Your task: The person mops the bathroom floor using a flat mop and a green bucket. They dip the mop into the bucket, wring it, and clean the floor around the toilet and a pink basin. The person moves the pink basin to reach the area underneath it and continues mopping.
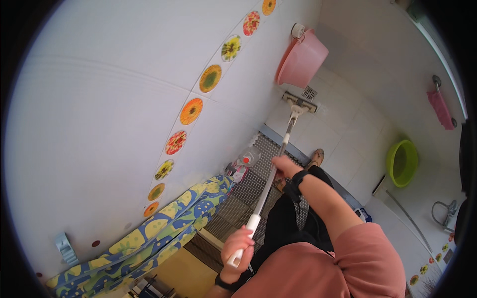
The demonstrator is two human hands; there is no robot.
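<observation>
A long-handled sponge mop (pixel 264 196) slants across the middle of the view. My left hand (pixel 237 249) is closed round the white grip at its near end. Farther up the metal pole, my right hand (pixel 284 167) is wrapped round it. The mop's wide, flat head (pixel 300 103) rests on the light tiled floor (pixel 330 116), just in front of a square floor drain (pixel 309 93). Beyond the drain, a pink basin (pixel 304 58) stands on its side against the wall.
A patterned curtain (pixel 164 223) hangs along the left wall. A clear bottle with a red cap (pixel 250 156) stands by a dark dotted mat (pixel 238 198). A low sill (pixel 280 140) divides mat from tiles. At right are a green basin (pixel 402 164) and pink cloth (pixel 440 109).
</observation>
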